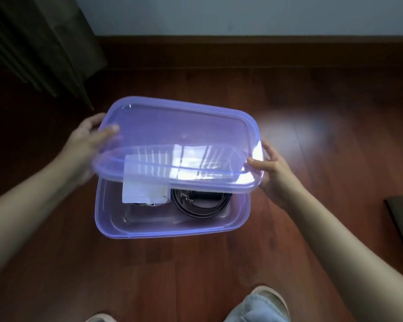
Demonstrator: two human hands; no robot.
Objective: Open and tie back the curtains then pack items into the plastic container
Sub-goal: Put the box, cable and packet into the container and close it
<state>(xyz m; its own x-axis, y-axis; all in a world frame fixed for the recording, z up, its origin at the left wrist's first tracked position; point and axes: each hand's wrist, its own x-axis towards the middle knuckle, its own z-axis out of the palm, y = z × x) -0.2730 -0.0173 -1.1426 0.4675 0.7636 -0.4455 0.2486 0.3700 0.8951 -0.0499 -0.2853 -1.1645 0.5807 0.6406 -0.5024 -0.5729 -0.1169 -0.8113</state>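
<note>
translucent purple lid: held tilted over the plastic container, left hand gripping its left edge, right hand gripping its right corner. container: on wooden floor, near side uncovered; inside, white packet beside coiled black belt.

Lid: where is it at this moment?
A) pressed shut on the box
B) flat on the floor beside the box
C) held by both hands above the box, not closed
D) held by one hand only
C: the left hand and the right hand grip the lid at its two ends. It hangs tilted over the box, whose near part is uncovered.
</note>
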